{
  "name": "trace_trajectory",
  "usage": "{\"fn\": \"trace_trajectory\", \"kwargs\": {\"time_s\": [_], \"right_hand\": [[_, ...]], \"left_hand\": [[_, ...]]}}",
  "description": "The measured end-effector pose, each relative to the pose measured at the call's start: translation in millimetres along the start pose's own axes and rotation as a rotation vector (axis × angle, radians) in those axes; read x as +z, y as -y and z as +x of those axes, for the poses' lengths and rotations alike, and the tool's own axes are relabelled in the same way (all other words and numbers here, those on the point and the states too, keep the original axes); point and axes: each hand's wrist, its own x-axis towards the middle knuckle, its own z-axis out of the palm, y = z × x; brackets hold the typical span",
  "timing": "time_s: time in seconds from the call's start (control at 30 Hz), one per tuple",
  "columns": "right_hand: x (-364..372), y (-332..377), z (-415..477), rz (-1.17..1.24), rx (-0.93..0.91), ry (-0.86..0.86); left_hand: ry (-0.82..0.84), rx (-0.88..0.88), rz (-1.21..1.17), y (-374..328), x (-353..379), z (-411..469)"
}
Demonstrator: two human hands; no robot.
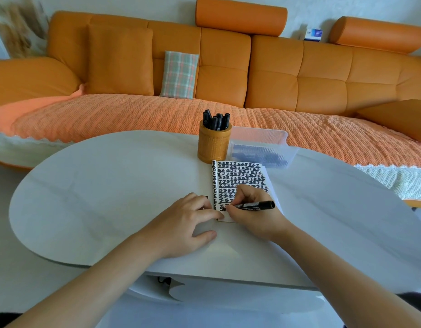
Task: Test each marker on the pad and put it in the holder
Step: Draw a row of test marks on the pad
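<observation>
Head cam: right hand point(249, 209) pinches a marker point(256, 205), scribbling on the pad point(240, 176), left hand point(190, 221) pressing it flat-fingered. Several markers point(216, 120) already in the holder point(214, 147) near the table point(98, 185) far edge, more seemingly in the clear box point(261, 150).

Two hands show on the one white table point(110, 185): the left hand point(192, 221) at seven o'clock of the pad point(240, 178), the right hand point(249, 209) at six o'clock. There is one pad, its page packed with black marks too many to count. One marker point(256, 205) is in the right hand. One wooden holder point(214, 147) stands at eleven o'clock of the pad with roughly six capped markers point(216, 120); they overlap, so the count is unsure. One clear bin point(259, 133) sits at one o'clock, and its loose markers point(259, 154) blur together uncountably. At twelve o'clock are one orange sofa point(299, 86), two bolsters point(240, 16), one plaid pillow point(179, 74) and one small box point(313, 33).
</observation>
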Motion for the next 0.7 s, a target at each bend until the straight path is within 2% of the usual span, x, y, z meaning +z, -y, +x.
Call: {"fn": "trace_trajectory", "kwargs": {"time_s": [0.2,0.33,0.7], "right_hand": [[-3.1,0.5,0.8,-0.014,-0.034,0.060],[-2.8,-0.3,2.2,0.045,-0.006,0.010],[-1.5,-2.4,3.0,0.012,-0.002,0.000]], "left_hand": [[0.011,-0.002,-0.002,0.1,0.2,-0.3],[0.015,0.018,0.013,-0.2,-1.6,-1.9],[0.029,-0.003,-0.020,1.5,-1.6,-0.6]]}}
